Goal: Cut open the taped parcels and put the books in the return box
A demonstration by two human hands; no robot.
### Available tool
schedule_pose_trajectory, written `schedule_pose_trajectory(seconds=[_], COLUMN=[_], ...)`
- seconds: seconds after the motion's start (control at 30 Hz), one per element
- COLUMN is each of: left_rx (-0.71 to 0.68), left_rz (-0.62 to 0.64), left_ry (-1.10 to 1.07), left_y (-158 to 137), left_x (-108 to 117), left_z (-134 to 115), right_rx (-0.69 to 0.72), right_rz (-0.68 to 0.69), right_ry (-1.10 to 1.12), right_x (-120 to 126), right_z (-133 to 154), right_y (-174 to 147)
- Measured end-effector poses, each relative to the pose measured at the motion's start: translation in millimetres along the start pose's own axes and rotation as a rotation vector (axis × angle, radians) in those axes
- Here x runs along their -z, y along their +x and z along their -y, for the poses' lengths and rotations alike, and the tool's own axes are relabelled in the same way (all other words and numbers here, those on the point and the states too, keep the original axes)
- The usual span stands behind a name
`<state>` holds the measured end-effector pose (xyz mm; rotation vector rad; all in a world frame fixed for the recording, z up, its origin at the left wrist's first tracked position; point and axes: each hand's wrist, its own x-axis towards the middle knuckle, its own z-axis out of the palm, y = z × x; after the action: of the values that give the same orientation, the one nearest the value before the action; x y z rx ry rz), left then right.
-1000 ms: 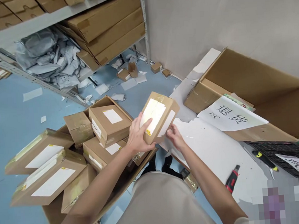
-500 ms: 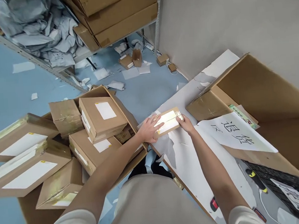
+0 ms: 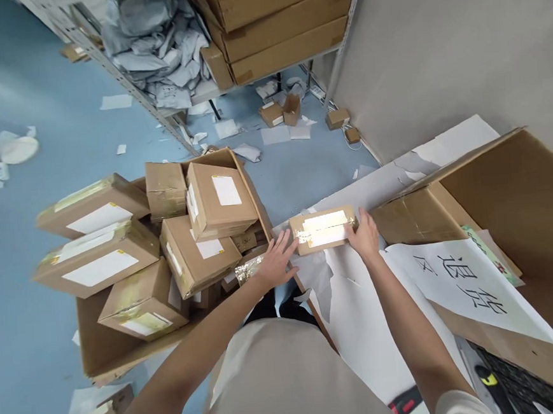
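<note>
A small cardboard box (image 3: 325, 230) with a white label and shiny tape is over the near end of the white-covered table. My right hand (image 3: 366, 237) grips its right end, thumb on the label side and fingers round the far edge. My left hand (image 3: 277, 261) is spread by the left end, its fingertips close to the box; whether they touch it I cannot tell. Below and left of that hand stands a large open carton (image 3: 93, 339) piled with taped, labelled boxes, among them a labelled box (image 3: 206, 203) near its right side.
On the right, a big open carton (image 3: 494, 177) carries a handwritten paper sign (image 3: 464, 275). A keyboard (image 3: 533, 375) and a yellow-black tool (image 3: 492, 384) lie at lower right. The shelf at the back holds grey mailer bags (image 3: 159, 50) and long cartons (image 3: 286, 34). Paper scraps litter the blue floor.
My left hand has come off the label and moved left, fingers spread. The small box has levelled out in my right hand. The camera view has swung left.
</note>
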<state>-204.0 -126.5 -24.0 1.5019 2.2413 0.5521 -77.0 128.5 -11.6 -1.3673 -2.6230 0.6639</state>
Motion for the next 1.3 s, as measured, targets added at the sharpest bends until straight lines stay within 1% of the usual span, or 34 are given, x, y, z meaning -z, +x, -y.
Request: schedule_pose_trajectory(seconds=[0.07, 0.1, 0.17, 0.23, 0.27, 0.3, 0.37, 0.47, 0.53, 0.6, 0.67, 0.73, 0.8, 0.87, 0.97, 1.03, 1.13, 1.23, 1.3], left_rx=[0.132, 0.233, 0.524, 0.843, 0.967, 1.051, 1.124, 1.153, 1.156, 1.169, 1.186, 1.203, 1.219, 1.221, 1.206, 1.184, 1.172, 1.144, 1.075], left_rz=[-0.075, -0.121, -0.224, -0.332, -0.386, -0.434, -0.513, -0.593, -0.632, -0.663, -0.683, -0.697, -0.714, -0.732, -0.753, -0.775, -0.822, -0.864, -0.885], left_ry=[-0.211, -0.356, -0.742, -1.197, -1.408, -1.586, -1.824, -1.982, -2.014, -2.020, -2.022, -2.039, -2.067, -2.110, -2.184, -2.231, -2.259, -2.244, -2.201], left_y=[-19, -28, -44, -55, -59, -62, -63, -58, -52, -47, -43, -40, -39, -38, -36, -36, -38, -46, -55], left_x=[1, 2, 9, 20, 27, 35, 53, 76, 85, 88, 87, 85, 82, 82, 82, 83, 83, 85, 89], left_z=[15, 25, 47, 70, 81, 92, 110, 132, 144, 154, 163, 169, 174, 176, 176, 172, 160, 138, 122], right_rx=[0.070, 0.119, 0.256, 0.418, 0.491, 0.552, 0.634, 0.658, 0.613, 0.559, 0.528, 0.528, 0.530, 0.534, 0.562, 0.577, 0.572, 0.575, 0.582], right_rz=[-0.096, -0.139, -0.169, -0.115, -0.065, -0.003, 0.138, 0.355, 0.471, 0.557, 0.608, 0.635, 0.657, 0.676, 0.673, 0.643, 0.577, 0.455, 0.358], right_ry=[-0.068, -0.080, -0.053, 0.026, 0.072, 0.118, 0.197, 0.270, 0.297, 0.301, 0.279, 0.272, 0.287, 0.286, 0.234, 0.208, 0.192, 0.222, 0.283], right_x=[8, 12, 15, 11, 5, -3, -26, -67, -95, -122, -148, -174, -196, -213, -221, -215, -196, -169, -145], right_z=[20, 33, 67, 108, 130, 154, 202, 275, 321, 361, 393, 417, 431, 435, 430, 424, 417, 408, 397], right_y=[-4, -6, -8, -7, -5, -2, 8, 31, 50, 68, 86, 101, 112, 118, 118, 113, 100, 83, 71])
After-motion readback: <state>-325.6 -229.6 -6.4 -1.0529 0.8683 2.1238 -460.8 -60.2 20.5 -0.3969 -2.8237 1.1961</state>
